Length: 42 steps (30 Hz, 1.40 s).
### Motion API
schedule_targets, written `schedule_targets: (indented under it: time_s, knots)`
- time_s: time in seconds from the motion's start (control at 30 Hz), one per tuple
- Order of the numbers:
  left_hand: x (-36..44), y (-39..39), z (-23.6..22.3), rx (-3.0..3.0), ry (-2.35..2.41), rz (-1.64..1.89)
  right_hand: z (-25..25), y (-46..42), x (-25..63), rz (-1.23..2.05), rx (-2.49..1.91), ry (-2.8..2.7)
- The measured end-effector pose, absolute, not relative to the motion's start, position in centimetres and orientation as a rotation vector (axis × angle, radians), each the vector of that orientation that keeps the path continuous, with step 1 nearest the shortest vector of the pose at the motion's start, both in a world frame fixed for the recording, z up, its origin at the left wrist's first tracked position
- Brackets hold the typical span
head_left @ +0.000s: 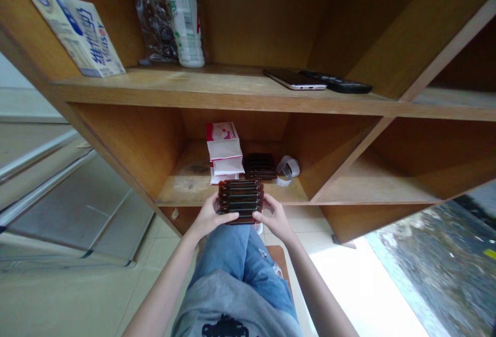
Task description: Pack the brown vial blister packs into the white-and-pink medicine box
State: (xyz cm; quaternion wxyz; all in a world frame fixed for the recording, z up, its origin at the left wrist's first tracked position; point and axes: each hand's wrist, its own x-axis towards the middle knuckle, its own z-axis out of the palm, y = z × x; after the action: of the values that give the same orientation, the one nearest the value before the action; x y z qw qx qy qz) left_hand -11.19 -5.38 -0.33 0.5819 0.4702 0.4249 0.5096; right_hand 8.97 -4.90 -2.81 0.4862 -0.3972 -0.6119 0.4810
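Between my two hands is a pack of brown vials (241, 197), a row of dark, shiny tubes lying side by side. My left hand (211, 215) grips its left end with the thumb on top. At the right end, my right hand (274, 215) holds it the same way. The pack is above my lap, in front of the lower shelf's edge. Just behind it on that shelf lies a second pack of brown vials (260, 165). White and pink cartons (227, 148) are lined up left of that pack, and a curled white strip (288, 169) lies to its right.
The upper shelf (174, 86) holds a Vitasoy carton (79, 34), a white bottle (185, 21), a clear plastic bag (155, 16), a phone (294, 79) and a black device (343, 82). A wooden divider (349, 166) bounds the lower compartment. A metal-framed rack (77, 208) stands at left.
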Motion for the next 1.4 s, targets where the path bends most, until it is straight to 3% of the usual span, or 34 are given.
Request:
schedule_targets:
  time_s: [0.3, 0.57, 0.87, 1.0, 1.2, 1.4]
  knots:
    - [-9.0, -4.2, -0.6, 0.68, 0.987, 1.135, -3.0, -3.7, 9.1, 1.21, -1.113, -1.448]
    - [-9.6, -4.7, -0.1, 0.228, 1.024, 1.042, -2.5, -0.3, 16.1, 0.383, -1.798, -1.505]
    - [-9.6, -4.9, 0.8, 0.132, 0.963, 1.033, -2.4, 1.5, 16.8, 0.183, -2.032, -1.879]
    - [-9.8, -4.9, 0.7, 0.142, 0.989, 1.046, -1.5, -0.2, 17.1, 0.319, -1.928, -1.735]
    - [-9.4, -5.0, 0.8, 0.229, 1.085, 1.129, -0.9, -7.1, 14.7, 1.115, -1.257, -1.33]
    - [-8.4, -5.6, 0.6, 0.53, 1.1, 1.288, -4.2, -10.7, 9.0, 1.471, -1.045, -1.168]
